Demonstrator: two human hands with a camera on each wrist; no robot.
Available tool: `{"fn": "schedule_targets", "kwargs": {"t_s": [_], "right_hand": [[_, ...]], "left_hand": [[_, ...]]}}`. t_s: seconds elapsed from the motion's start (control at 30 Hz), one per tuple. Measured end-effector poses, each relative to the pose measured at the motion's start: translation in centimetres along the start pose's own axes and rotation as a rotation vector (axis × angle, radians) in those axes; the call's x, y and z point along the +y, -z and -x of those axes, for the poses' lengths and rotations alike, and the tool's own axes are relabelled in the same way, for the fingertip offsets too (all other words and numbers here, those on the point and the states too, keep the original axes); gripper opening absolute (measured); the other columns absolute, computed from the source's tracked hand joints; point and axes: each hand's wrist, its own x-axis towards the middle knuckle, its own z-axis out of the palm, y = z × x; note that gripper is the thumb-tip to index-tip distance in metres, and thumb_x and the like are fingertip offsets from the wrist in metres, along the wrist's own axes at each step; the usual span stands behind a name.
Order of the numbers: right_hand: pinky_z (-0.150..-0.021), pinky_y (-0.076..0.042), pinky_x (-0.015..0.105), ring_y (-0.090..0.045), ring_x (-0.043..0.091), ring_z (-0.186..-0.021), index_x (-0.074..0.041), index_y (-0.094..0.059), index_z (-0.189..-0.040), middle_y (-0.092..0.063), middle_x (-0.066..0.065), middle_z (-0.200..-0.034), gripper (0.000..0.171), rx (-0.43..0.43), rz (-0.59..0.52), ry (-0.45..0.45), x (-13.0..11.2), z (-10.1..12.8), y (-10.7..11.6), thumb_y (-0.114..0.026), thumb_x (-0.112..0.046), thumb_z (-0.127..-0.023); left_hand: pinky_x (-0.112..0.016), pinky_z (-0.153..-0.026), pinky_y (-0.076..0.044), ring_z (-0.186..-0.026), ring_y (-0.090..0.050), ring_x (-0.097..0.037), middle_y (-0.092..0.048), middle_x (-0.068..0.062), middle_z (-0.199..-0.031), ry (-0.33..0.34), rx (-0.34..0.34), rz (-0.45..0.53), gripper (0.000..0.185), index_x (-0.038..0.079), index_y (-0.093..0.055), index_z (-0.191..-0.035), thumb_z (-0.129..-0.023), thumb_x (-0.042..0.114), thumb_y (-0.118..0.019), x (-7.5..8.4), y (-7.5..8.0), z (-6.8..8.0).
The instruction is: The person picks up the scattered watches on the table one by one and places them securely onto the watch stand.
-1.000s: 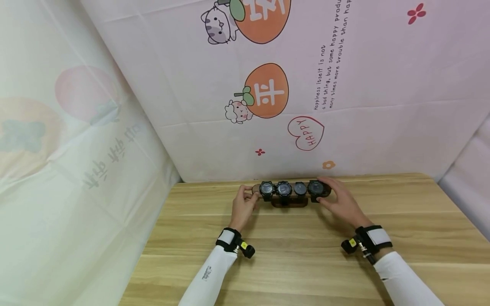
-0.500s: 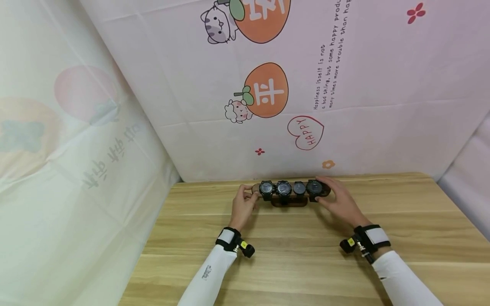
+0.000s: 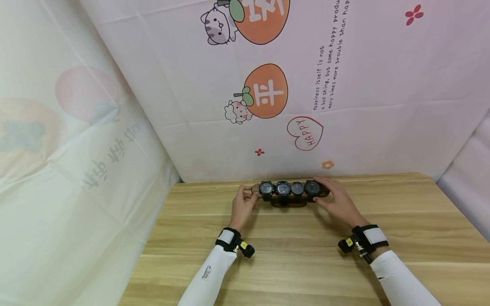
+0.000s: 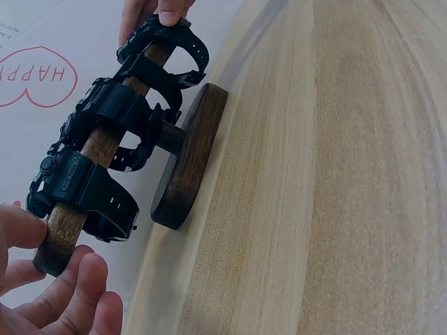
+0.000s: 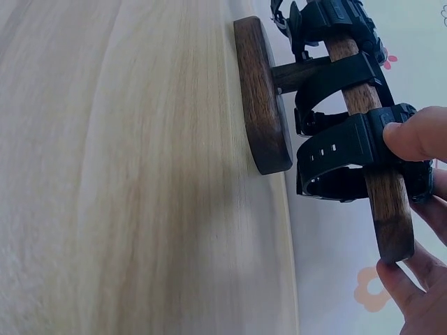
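Observation:
A dark wooden watch stand (image 4: 194,157) with a crossbar on a short post stands at the table's back edge. Several black watches are strapped round the crossbar in a row. At the bar's left end, my left hand (image 3: 243,208) holds the bare wood (image 4: 57,244) between thumb and fingers, beside the leftmost watch (image 3: 266,188). My right hand (image 3: 340,205) pinches the rightmost watch (image 5: 353,143), thumb on its strap and fingers behind the case. Beyond that watch the bar's right end (image 5: 391,220) sticks out. A smaller watch (image 3: 297,188) sits just left of the pinched one.
The wooden table (image 3: 291,263) stretches toward me from the stand. A printed white cloth (image 3: 214,148) hangs directly behind the table's back edge, and another pale cloth (image 3: 76,204) covers the left side.
My right hand has slid a little left along the crossbar with the rightmost watch. The small watch beside it has also shifted left. My left hand stays in place.

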Motion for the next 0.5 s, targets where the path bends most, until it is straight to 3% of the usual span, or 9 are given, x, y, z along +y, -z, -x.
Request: {"fn": "schedule_targets", "kwargs": {"t_s": [0.37, 0.5], "right_hand": [[-0.116, -0.032, 0.079, -0.041, 0.051, -0.145, -0.005, -0.051, -0.155, -0.049, 0.028, -0.158, 0.07, -0.015, -0.003, -0.021, -0.06, 0.08, 0.21, -0.081, -0.01, -0.092], [-0.116, -0.032, 0.079, -0.041, 0.05, -0.145, -0.008, -0.048, -0.159, -0.047, 0.026, -0.159, 0.073, -0.032, -0.001, -0.028, -0.34, 0.24, 0.48, -0.08, -0.013, -0.094]], "left_hand": [[-0.024, -0.056, -0.05, -0.083, -0.074, -0.046, -0.076, -0.011, -0.097, -0.007, -0.008, -0.004, 0.028, 0.012, -0.061, -0.13, -0.106, 0.026, -0.067, -0.06, -0.18, -0.11], [-0.026, -0.057, -0.054, -0.082, -0.076, -0.044, -0.076, -0.011, -0.099, -0.028, -0.032, -0.036, 0.03, 0.015, -0.061, -0.133, -0.107, 0.03, -0.067, -0.36, 0.21, -0.17]]}}
